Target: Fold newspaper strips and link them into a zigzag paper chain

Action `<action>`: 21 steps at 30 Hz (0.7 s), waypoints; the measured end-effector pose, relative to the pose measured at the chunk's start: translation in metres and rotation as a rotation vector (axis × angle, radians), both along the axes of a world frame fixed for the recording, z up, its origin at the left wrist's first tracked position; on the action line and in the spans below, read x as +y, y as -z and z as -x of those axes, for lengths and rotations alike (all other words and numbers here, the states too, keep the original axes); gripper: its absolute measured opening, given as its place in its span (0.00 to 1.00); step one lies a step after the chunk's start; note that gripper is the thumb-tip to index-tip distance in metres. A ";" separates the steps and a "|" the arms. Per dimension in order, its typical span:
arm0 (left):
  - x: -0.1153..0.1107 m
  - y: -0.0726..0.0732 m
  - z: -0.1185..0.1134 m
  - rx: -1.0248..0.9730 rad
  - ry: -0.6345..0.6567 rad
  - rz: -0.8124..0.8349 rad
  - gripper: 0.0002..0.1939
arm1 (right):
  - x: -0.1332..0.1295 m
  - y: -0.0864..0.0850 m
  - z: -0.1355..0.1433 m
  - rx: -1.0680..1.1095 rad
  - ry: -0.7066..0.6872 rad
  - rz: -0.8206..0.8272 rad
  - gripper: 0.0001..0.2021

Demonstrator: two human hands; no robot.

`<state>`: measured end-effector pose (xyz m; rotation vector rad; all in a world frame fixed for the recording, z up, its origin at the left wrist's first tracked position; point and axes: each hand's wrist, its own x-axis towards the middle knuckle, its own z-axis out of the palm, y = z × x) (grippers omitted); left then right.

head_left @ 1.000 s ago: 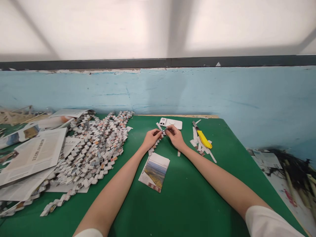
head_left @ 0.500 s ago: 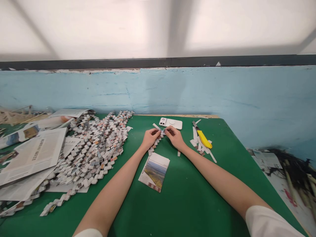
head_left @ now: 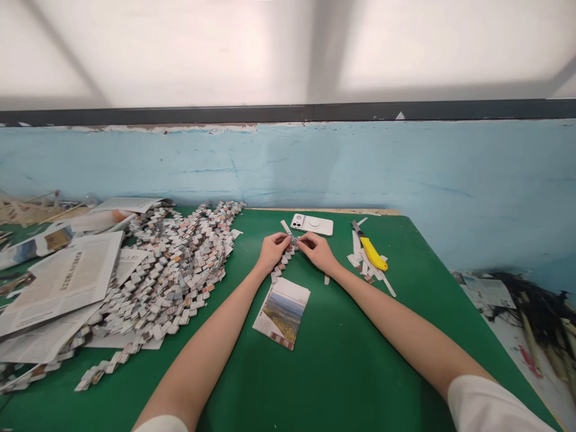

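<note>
Head view: a folded paper chain point(head_left: 281, 264) is held over the far middle of the green table point(head_left: 351, 360), its upper end caught between 2 hands and its lower run slanting down toward the near side. A narrow strip point(head_left: 286, 227) is seen projecting from that upper end, beyond the fingertips. The chain is pinched between thumb and forefinger of the left hand point(head_left: 272, 251). The thumb and fingers of the right hand point(head_left: 318, 250) are drawn together at the chain's end, where a small fold seems to be gripped; which fold cannot be told.

The step in hand is judged to be the fitting of a folded piece into the chain's last link. For the next move, a steady left pinch would be called for while the fold is pressed snug by the right fingertips, since the paper could be crumpled by a hard tug.

Just below the chain, a stack of printed paper point(head_left: 283, 312) is laid. A white phone point(head_left: 312, 225) is placed just behind the hands. To the right, a yellow-handled knife point(head_left: 373, 254) is rested across loose paper strips point(head_left: 362, 262). To the left, a large heap of folded chains point(head_left: 171, 282) is flanked by newspaper sheets point(head_left: 63, 288)
</note>
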<state>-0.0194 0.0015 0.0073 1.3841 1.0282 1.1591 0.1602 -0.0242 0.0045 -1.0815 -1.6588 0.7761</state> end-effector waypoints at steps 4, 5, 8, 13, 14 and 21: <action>-0.003 -0.001 0.000 0.035 0.028 0.001 0.17 | 0.000 0.001 -0.001 -0.075 0.002 -0.023 0.10; -0.003 -0.002 0.000 0.043 0.037 -0.003 0.17 | 0.000 0.000 -0.001 -0.089 0.004 -0.027 0.10; -0.005 -0.003 0.000 0.049 0.053 -0.014 0.16 | -0.001 -0.002 0.000 -0.114 0.007 -0.028 0.09; -0.007 -0.006 0.000 0.072 0.064 -0.021 0.17 | -0.001 -0.004 0.001 -0.126 0.005 -0.035 0.09; -0.007 -0.006 0.000 0.081 0.068 -0.026 0.17 | -0.002 -0.004 0.001 -0.128 0.002 -0.039 0.08; -0.008 -0.005 0.000 0.106 0.088 -0.049 0.19 | -0.002 -0.002 0.001 -0.133 0.002 -0.041 0.09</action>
